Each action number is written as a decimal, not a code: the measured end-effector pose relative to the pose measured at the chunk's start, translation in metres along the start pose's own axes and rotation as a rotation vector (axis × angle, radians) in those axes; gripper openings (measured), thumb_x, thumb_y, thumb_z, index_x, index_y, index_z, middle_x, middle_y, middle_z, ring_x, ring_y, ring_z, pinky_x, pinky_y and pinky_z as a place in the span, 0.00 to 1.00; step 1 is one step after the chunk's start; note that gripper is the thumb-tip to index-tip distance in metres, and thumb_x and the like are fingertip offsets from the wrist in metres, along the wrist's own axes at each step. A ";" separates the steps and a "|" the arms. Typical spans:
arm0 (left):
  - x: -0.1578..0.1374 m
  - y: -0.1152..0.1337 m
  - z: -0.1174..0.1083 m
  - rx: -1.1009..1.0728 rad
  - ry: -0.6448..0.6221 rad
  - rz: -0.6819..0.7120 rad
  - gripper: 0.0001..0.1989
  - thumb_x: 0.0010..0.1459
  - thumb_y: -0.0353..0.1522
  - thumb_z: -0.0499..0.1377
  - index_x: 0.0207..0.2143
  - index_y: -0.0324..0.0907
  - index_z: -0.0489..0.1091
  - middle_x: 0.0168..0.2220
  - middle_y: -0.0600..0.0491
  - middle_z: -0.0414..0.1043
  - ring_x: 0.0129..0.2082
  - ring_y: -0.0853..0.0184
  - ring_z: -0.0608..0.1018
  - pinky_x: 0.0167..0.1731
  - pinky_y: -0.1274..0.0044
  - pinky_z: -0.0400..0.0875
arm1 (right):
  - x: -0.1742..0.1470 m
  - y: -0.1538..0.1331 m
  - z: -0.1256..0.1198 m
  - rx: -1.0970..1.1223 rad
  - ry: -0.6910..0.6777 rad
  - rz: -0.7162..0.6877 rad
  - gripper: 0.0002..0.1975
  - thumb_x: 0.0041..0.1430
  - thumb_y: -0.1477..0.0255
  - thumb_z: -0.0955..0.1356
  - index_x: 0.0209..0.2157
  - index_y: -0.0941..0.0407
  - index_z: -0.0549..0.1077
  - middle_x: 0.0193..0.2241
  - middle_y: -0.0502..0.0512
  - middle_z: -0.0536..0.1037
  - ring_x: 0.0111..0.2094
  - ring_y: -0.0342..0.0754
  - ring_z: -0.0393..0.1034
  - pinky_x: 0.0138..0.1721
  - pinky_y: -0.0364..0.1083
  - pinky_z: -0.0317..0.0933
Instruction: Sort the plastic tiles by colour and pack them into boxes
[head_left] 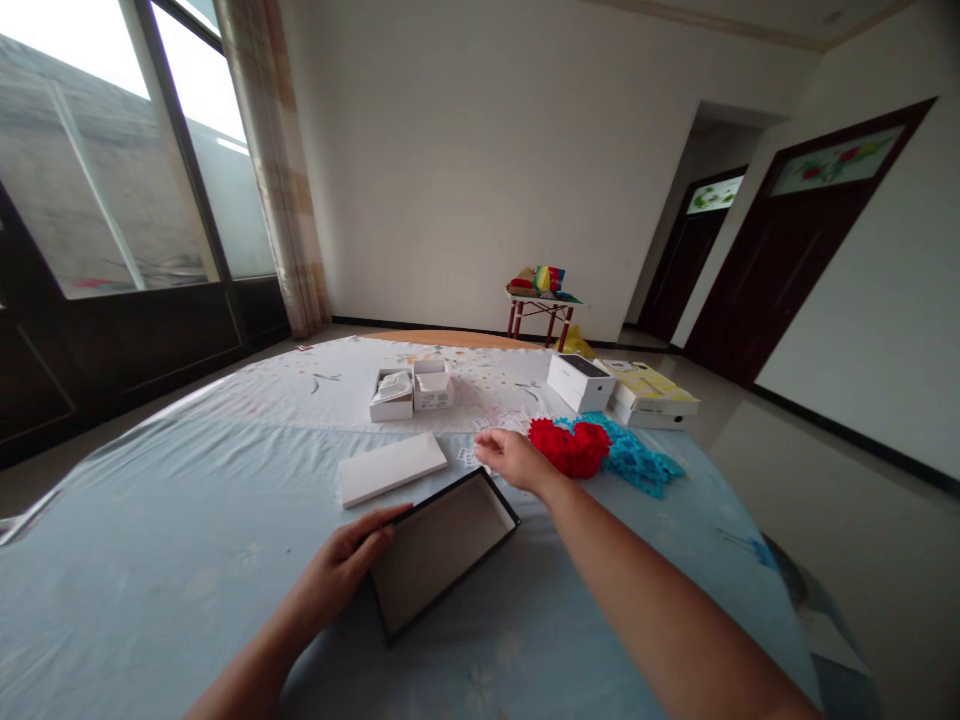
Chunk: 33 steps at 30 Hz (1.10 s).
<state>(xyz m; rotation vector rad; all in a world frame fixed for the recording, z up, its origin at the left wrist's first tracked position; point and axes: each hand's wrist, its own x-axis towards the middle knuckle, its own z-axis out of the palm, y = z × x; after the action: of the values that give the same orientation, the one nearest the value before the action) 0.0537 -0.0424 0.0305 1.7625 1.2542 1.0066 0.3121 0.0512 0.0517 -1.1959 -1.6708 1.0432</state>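
My left hand [352, 555] grips the left edge of an open box [442, 560] with a dark rim and a pale inside, tilted on the table. The inside that shows has nothing in it. Past the box's far corner, my right hand [514, 458] has its fingers pressed together; what they hold, if anything, is too small to make out. Small white lattice pieces [466, 458] lie under and beside those fingertips. Red toothed pieces [570, 447] sit in a pile just right of that hand, with blue ones [637, 455] beyond. A flat white box lid or slab [392, 468] lies behind the dark-rimmed box.
Two small white boxes [411, 390] stand farther back on the cloth-covered round table [187, 520]. At the back right are a white phone box [580, 382] and a yellow-and-white box [652, 393]. A small side table [544, 300] stands by the wall.
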 end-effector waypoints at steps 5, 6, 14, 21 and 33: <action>0.002 -0.002 -0.004 -0.015 0.046 -0.085 0.22 0.50 0.46 0.55 0.44 0.46 0.74 0.45 0.51 0.75 0.47 0.57 0.73 0.50 0.68 0.65 | -0.039 0.013 -0.003 -0.209 -0.150 -0.057 0.16 0.50 0.66 0.69 0.41 0.57 0.73 0.36 0.55 0.77 0.38 0.50 0.71 0.42 0.47 0.62; 0.002 -0.002 -0.005 -0.016 0.063 -0.099 0.23 0.50 0.47 0.55 0.44 0.45 0.74 0.45 0.50 0.75 0.47 0.56 0.73 0.49 0.68 0.65 | -0.044 0.014 -0.001 -0.228 -0.186 -0.062 0.15 0.51 0.67 0.68 0.41 0.57 0.73 0.36 0.54 0.77 0.38 0.49 0.71 0.41 0.46 0.62; 0.005 -0.013 -0.016 -0.076 0.143 -0.188 0.26 0.45 0.51 0.57 0.40 0.44 0.76 0.43 0.49 0.76 0.43 0.55 0.76 0.40 0.72 0.72 | -0.047 0.024 0.002 -0.301 -0.140 -0.068 0.15 0.56 0.62 0.64 0.36 0.59 0.74 0.30 0.54 0.77 0.32 0.47 0.71 0.33 0.42 0.62; 0.005 -0.012 -0.016 -0.089 0.146 -0.163 0.21 0.46 0.48 0.58 0.38 0.47 0.77 0.43 0.51 0.76 0.44 0.55 0.75 0.38 0.74 0.73 | -0.024 0.024 -0.001 -0.639 0.132 -0.207 0.12 0.57 0.71 0.63 0.42 0.57 0.72 0.40 0.57 0.75 0.43 0.48 0.68 0.46 0.44 0.60; 0.002 -0.014 -0.019 -0.208 0.101 -0.275 0.22 0.47 0.46 0.57 0.40 0.43 0.75 0.40 0.50 0.77 0.38 0.58 0.77 0.30 0.76 0.73 | 0.049 0.040 0.028 -0.939 0.123 0.041 0.31 0.53 0.56 0.63 0.54 0.60 0.63 0.58 0.67 0.56 0.60 0.63 0.42 0.56 0.61 0.36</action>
<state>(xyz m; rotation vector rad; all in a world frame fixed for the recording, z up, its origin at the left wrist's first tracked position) 0.0320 -0.0349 0.0263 1.3544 1.3585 1.0331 0.2865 0.1020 0.0123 -1.8198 -2.1014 0.1372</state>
